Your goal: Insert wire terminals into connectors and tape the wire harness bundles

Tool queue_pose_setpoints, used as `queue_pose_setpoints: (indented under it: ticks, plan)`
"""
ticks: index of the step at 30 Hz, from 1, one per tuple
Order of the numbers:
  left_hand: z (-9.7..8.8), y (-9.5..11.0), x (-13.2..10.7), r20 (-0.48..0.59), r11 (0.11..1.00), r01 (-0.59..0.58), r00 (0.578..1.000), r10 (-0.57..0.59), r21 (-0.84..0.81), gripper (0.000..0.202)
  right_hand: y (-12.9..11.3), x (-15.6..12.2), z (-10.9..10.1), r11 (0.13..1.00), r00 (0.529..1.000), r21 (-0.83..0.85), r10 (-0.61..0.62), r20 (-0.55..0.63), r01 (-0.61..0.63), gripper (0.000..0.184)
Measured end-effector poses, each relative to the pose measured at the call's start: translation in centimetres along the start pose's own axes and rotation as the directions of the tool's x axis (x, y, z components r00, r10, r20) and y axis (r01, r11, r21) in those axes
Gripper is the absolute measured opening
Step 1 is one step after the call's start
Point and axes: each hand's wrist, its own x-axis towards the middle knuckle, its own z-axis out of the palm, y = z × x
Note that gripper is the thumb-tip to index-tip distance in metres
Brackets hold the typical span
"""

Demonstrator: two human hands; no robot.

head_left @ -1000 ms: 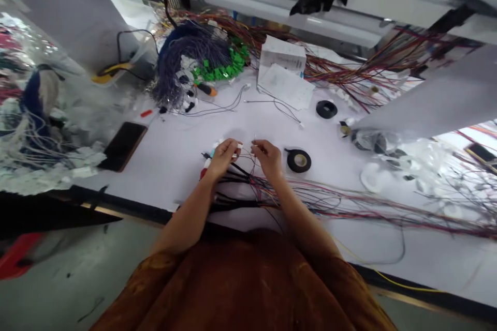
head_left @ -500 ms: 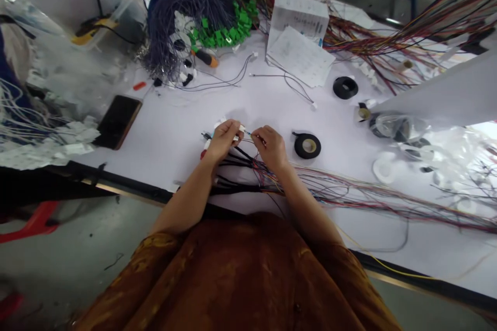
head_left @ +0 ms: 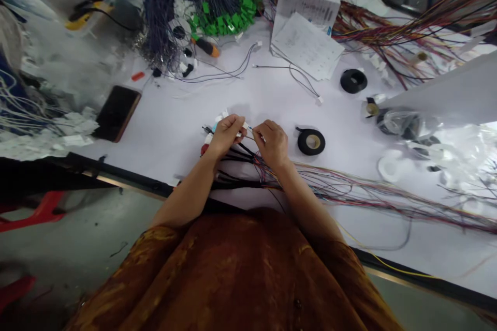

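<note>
Between the thumb and fingers of my left hand (head_left: 228,135) is a small white connector (head_left: 246,125). My right hand (head_left: 272,144), just to the right, pinches a thin wire (head_left: 251,130) that runs to the connector; its tip is too small to make out. Below both hands lies a wire harness (head_left: 334,180), with black-sleeved branches (head_left: 236,184) on the left and loose coloured wires trailing right. A red connector (head_left: 204,149) and other white pieces show beside my left hand. A roll of black tape (head_left: 311,141) lies right of my right hand.
At the back are a grey wire bundle (head_left: 186,5) with green connectors (head_left: 229,18), a screwdriver (head_left: 207,47) and paper sheets (head_left: 306,44). A phone (head_left: 117,114) lies left. Another black tape roll (head_left: 353,80) and plastic bags (head_left: 446,150) are on the right.
The view has shifted slightly, so the table things sit a little differently. Both hands keep their grips close together, with the wire now nearer the connector.
</note>
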Motion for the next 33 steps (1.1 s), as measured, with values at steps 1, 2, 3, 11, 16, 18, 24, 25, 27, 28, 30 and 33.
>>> queue_pose_setpoints:
  ticks: [1, 2, 3, 11, 16, 18, 24, 25, 27, 28, 30, 33]
  plan:
    - [0.0, 0.0, 0.0, 0.001, 1.000, 0.008, 1.000, -0.008, -0.005, 0.040, 0.0, 0.0, 0.2, 0.999, 1.000, -0.027, -0.018, -0.003, 0.018, 0.028]
    - [0.1, -0.1, 0.1, 0.003, 1.000, 0.018, 1.000, -0.018, -0.010, 0.040, 0.1, -0.1, 0.3, 0.999, 1.000, -0.045, -0.030, -0.005, 0.030, 0.028]
    - [0.1, -0.1, 0.1, 0.007, 0.999, 0.030, 1.000, -0.030, -0.017, 0.039, 0.1, -0.1, 0.4, 0.998, 0.999, -0.055, -0.037, -0.006, 0.036, 0.029]
    - [0.1, -0.6, 0.2, 0.053, 0.980, 0.146, 0.989, -0.140, -0.139, 0.032, 0.2, -0.5, 0.5, 0.986, 0.993, -0.114, -0.116, 0.022, 0.118, 0.030]
    - [0.2, -0.8, 0.3, 0.067, 0.981, 0.136, 0.990, -0.127, -0.140, 0.036, 0.5, -0.4, 0.7, 0.997, 0.997, 0.018, -0.078, 0.006, 0.077, 0.028]
    - [0.3, -0.7, 0.1, 0.072, 0.989, 0.101, 0.993, -0.093, -0.112, 0.037, 0.5, -0.4, 0.6, 0.978, 1.000, 0.209, 0.007, -0.023, -0.002, 0.025]
    - [0.6, -0.4, -0.1, 0.113, 0.997, 0.033, 0.993, -0.024, -0.072, 0.043, 0.9, -0.3, 0.7, 0.780, 0.939, 0.530, 0.328, 0.105, -0.332, 0.014]
    - [0.6, -0.5, -0.1, 0.138, 0.996, 0.031, 0.990, -0.020, -0.079, 0.044, 0.9, -0.3, 0.9, 0.787, 0.939, 0.521, 0.327, 0.102, -0.330, 0.014]
    - [0.5, -0.5, -0.2, 0.157, 0.996, 0.034, 0.987, -0.021, -0.080, 0.044, 0.8, -0.4, 1.3, 0.840, 0.962, 0.478, 0.272, 0.041, -0.258, 0.015]
    - [0.5, -0.5, -0.2, 0.155, 0.997, 0.039, 0.988, -0.027, -0.073, 0.044, 0.8, -0.4, 1.4, 0.869, 0.972, 0.448, 0.235, 0.002, -0.211, 0.016]
    - [0.5, -0.4, -0.3, 0.148, 0.997, 0.054, 0.988, -0.046, -0.050, 0.043, 0.8, -0.5, 1.5, 0.903, 0.979, 0.394, 0.201, -0.032, -0.173, 0.017]
    - [0.6, -0.2, -0.3, 0.106, 0.996, 0.083, 0.991, -0.079, -0.035, 0.041, 1.0, -0.6, 1.3, 0.882, 0.953, 0.373, 0.301, 0.022, -0.287, 0.017]
